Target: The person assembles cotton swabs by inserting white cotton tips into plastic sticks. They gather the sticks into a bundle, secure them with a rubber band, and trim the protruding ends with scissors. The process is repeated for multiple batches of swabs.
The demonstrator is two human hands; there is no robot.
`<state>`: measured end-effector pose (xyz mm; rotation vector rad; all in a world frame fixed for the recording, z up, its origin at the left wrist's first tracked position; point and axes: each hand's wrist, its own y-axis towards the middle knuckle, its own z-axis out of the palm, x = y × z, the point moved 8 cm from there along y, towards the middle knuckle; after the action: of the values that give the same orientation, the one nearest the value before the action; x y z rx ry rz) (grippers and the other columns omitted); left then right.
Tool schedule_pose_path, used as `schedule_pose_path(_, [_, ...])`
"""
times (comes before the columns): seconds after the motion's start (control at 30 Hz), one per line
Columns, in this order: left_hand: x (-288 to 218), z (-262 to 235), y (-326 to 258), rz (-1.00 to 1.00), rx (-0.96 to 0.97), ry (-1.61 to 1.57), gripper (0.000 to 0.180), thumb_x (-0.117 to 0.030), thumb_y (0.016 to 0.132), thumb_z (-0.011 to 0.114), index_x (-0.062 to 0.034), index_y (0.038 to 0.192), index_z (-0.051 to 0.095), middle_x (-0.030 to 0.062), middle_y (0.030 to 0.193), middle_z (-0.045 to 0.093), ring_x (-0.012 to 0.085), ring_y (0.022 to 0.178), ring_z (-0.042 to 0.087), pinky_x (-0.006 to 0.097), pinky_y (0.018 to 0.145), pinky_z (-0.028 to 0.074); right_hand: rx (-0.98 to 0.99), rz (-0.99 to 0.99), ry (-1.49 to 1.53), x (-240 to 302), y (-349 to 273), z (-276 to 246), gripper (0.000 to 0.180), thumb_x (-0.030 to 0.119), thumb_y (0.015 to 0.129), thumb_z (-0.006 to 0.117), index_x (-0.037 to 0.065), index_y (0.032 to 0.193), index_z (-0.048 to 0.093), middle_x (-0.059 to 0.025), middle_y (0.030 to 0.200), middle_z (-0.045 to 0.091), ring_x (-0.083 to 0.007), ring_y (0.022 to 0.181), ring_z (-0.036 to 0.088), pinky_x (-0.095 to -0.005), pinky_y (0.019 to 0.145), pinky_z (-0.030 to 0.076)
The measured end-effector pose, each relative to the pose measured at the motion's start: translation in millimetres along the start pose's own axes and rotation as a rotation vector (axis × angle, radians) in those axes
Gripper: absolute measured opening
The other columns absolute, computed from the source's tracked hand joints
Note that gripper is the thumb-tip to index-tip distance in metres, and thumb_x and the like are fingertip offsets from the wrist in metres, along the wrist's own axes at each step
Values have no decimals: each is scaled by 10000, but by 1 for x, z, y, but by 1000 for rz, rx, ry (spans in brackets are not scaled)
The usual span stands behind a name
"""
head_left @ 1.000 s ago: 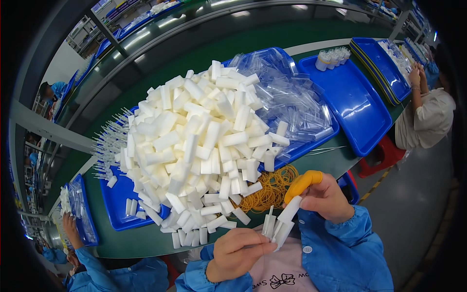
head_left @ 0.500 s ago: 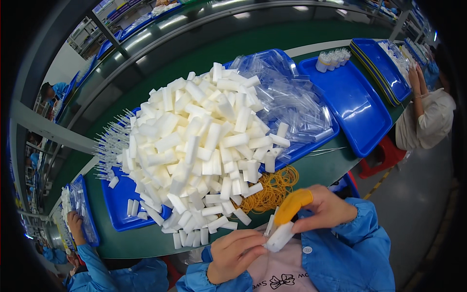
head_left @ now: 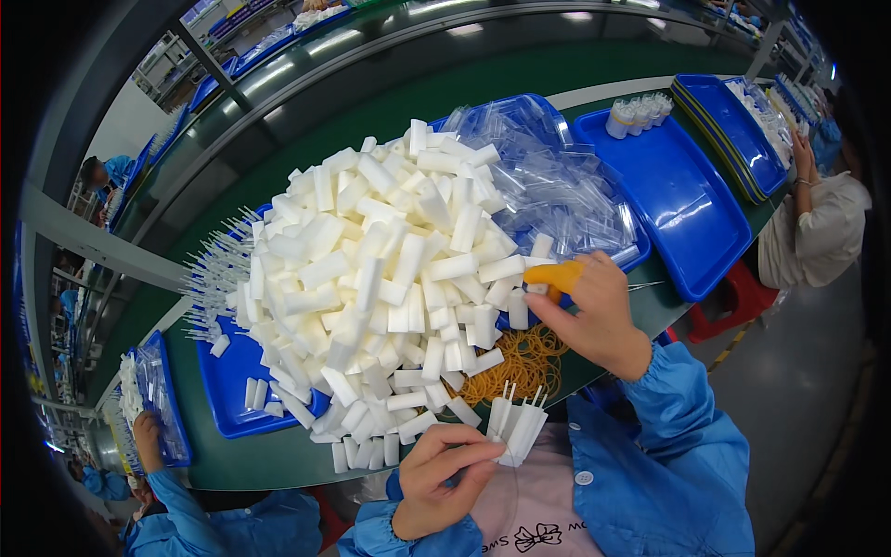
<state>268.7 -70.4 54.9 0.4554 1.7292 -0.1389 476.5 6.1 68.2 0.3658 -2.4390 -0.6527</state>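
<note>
Head view, clock directions taken from the middle of the picture. Largest item: the green bench, carrying everything I list short of the hands. A heap of white foam pieces spreads from the centre towards nine o'clock, presumably central so either hand can draw on it. At one to two o'clock, a blue tray contains loose clear sleeves; its rim likely stops them sliding off. Beyond it, towards two o'clock, a second tray bears white bundles in its far corner. White rods bristle at nine o'clock.

I find the right hand between three and four o'clock, thumb and forefinger narrow around a foam piece at the heap's edge; I cannot tell whether it is gripped. Left hand, six o'clock, pinches a foam cluster low down, apparently leaving the rod ends above unobstructed. Rubber bands lie at four to five o'clock, within easy reach. Smallest: a yellow finger cover on the right forefinger, probably for grip or protection.
</note>
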Motion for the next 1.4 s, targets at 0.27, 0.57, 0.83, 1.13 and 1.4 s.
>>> schedule_pose_path(0.27, [-14,5,-1,269,16,113,268,111,600,705,-64,802,726,84,861,605,194,761,583,274,646,474,237,478,992,0,-33,-19,182,12,823,513,-13,962,627,-62,865,627,-119,756,584,-238,675,450])
schedule_pose_path(0.57, [-23,8,-3,351,41,124,394,81,538,681,-85,891,740,55,882,611,217,760,592,287,637,475,297,287,910,16,-33,-20,218,32,783,519,10,967,636,-67,832,625,-139,698,565,-256,651,438])
schedule_pose_path(0.83, [-26,8,0,343,55,158,354,119,523,695,-108,790,740,50,849,616,195,756,590,271,614,487,428,186,922,26,-32,-15,203,30,792,530,18,963,639,-72,817,621,-153,658,558,-272,624,433])
schedule_pose_path(1.13, [-36,13,-6,454,71,385,365,26,507,755,-151,826,748,13,867,610,182,745,592,262,602,485,573,45,996,41,-33,0,203,141,853,635,26,1021,639,-80,874,624,-211,809,615,-305,711,469])
schedule_pose_path(1.4, [-36,13,-9,506,198,286,264,-36,620,791,-112,861,715,60,877,574,192,758,614,282,588,511,564,179,964,55,-53,-2,206,108,782,723,68,961,630,-67,879,624,-192,744,617,-289,646,473])
